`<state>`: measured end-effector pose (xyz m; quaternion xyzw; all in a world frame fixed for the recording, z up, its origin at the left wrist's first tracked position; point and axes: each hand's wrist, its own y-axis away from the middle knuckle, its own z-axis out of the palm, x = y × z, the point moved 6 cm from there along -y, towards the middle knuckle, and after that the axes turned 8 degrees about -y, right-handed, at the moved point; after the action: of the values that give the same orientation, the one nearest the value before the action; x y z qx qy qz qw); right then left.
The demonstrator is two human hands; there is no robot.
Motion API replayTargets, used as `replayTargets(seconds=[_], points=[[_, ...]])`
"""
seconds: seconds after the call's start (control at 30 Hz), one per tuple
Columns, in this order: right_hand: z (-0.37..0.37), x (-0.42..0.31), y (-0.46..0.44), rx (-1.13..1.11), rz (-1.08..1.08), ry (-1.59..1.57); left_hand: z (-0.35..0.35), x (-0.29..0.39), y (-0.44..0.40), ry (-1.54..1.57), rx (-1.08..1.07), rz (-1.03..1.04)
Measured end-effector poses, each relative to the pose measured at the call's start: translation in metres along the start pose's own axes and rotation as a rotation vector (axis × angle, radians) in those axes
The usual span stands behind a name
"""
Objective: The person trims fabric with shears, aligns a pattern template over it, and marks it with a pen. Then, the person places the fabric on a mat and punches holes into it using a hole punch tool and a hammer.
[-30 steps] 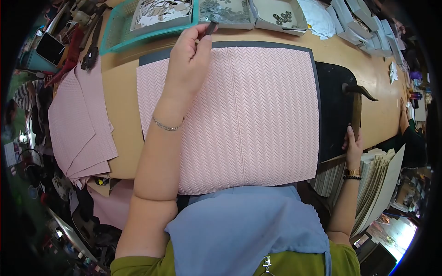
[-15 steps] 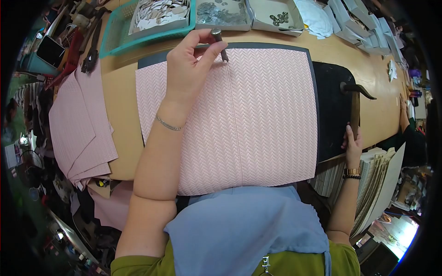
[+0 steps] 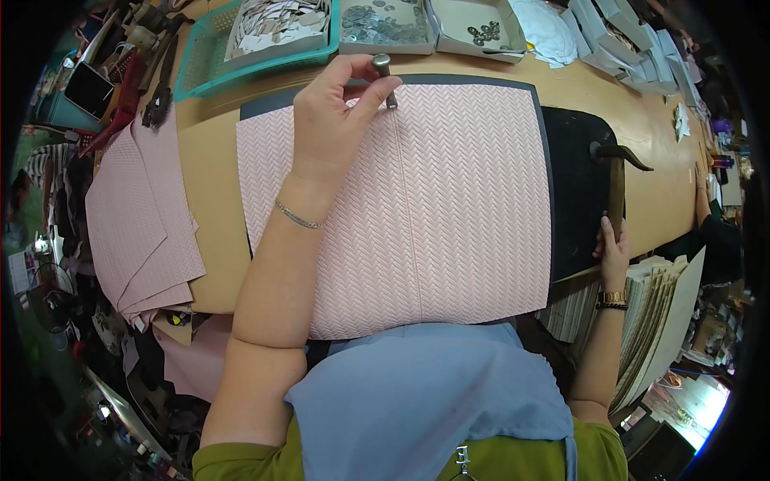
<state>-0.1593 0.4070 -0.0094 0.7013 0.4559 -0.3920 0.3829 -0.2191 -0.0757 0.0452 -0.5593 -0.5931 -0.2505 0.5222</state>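
Note:
My left hand (image 3: 341,108) pinches a short metal punch (image 3: 391,96), held nearly upright. Its lower tip meets the pink woven-pattern sheet (image 3: 473,200) close to the top end of the centre seam. Under the sheet a dark board (image 3: 481,81) shows along the top and right edges. At the right, my right hand (image 3: 613,244) is closed round the wooden handle of a hammer (image 3: 617,192). The hammer's curved claw head (image 3: 622,153) is over the black pad (image 3: 577,184), beside the sheet's right edge.
Along the back stand a teal basket (image 3: 196,68), a tray of metal discs (image 3: 385,28) and a box with dark metal pieces (image 3: 481,48). Pink sheets (image 3: 136,216) lie at the left. Another person's hand (image 3: 702,188) rests at the far right.
My left hand has turned the punch upright and brought its tip down onto the pink sheet at the seam. My right hand and the hammer have hardly moved.

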Motion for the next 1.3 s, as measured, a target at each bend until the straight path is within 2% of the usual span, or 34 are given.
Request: replayTargets(seconds=[0.27, 0.53, 0.63, 0.73, 0.77, 0.87, 0.93, 1.07, 1.17, 1.27, 1.3], points=[[0.000, 0.000, 0.000, 0.008, 0.002, -0.001, 0.001, 0.004, 0.001, -0.053, 0.003, 0.046], [-0.001, 0.000, -0.001, 0.013, 0.009, -0.001, 0.012, -0.003, 0.002, -0.095, -0.097, 0.083], [0.003, -0.012, -0.002, -0.077, 0.106, 0.191, 0.013, -0.005, 0.001, -0.106, -0.111, 0.116], [0.003, -0.051, -0.004, -0.030, -0.024, 0.337, 0.013, -0.013, 0.000, -0.068, -0.101, 0.101], [0.009, -0.060, -0.007, -0.076, -0.001, 0.219, 0.012, -0.013, 0.001, -0.046, -0.093, 0.097], [0.047, -0.114, 0.008, -0.169, -0.167, 0.019, 0.012, -0.016, 0.003, 0.000, -0.087, 0.099], [0.083, -0.161, 0.028, -0.261, -0.379, -0.060, 0.014, -0.021, 0.002, 0.012, -0.095, 0.108], [0.144, -0.226, 0.060, -0.382, -0.692, 0.098, 0.014, -0.018, 0.001, -0.048, -0.079, 0.141], [0.179, -0.239, 0.071, -0.512, -0.706, 0.252, 0.013, -0.014, 0.002, -0.046, -0.054, 0.192], [0.194, -0.235, 0.064, -0.607, -0.682, 0.358, 0.011, -0.011, 0.003, -0.003, -0.097, 0.091], [0.192, -0.244, 0.064, -0.576, -0.782, 0.287, 0.011, -0.013, 0.003, 0.006, -0.093, 0.099]])
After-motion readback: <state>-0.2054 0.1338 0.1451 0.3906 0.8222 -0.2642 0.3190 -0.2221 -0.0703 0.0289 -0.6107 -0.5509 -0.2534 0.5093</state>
